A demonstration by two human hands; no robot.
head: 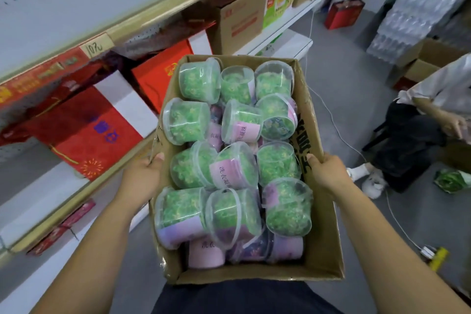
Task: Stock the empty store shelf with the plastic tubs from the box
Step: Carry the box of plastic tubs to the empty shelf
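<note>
Our hands grasp the box at its two long walls: the left hand clasps the left rim, the right hand the right rim, thumbs over the edges. The plastic tubs, filled with green contents, lie piled inside it. The store shelf stands to our left.

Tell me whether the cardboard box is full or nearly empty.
Full. The cardboard box is packed to its rim with clear plastic tubs of green contents, lying tipped and piled on one another.
</note>
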